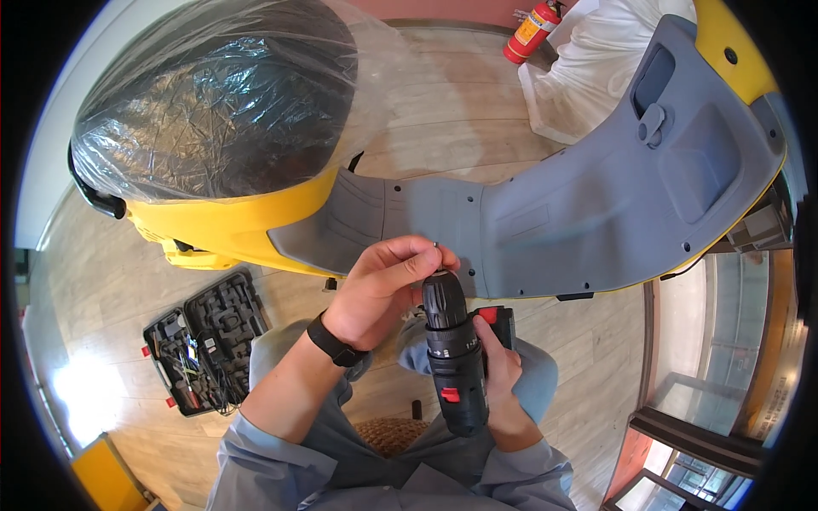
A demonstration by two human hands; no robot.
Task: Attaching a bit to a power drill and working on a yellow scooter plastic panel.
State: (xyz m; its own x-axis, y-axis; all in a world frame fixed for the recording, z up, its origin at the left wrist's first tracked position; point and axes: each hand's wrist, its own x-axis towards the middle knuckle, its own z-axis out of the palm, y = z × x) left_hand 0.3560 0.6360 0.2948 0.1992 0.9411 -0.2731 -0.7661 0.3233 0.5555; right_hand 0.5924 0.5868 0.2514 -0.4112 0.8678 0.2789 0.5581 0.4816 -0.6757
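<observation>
My right hand (501, 366) is wrapped round the grip of a black cordless drill (457, 366) with a red switch on its body. The drill's chuck points away from me, toward the scooter. At the chuck's nose, the thumb and fingers of my left hand (383, 285) are pinched together round a thin metal bit (436, 245); only its small tip shows above them. Just beyond both hands lies the grey footboard (528, 247) of a yellow scooter, with several dark screws or holes along it. Clear plastic film (230, 102) covers the scooter's dark seat.
An open black tool case (233, 319) with tools and cables lies on the wooden floor (111, 281) at my left. A red fire extinguisher (532, 32) stands at the far right beside white sheeting (596, 64). A glass-fronted cabinet (707, 375) is on the right.
</observation>
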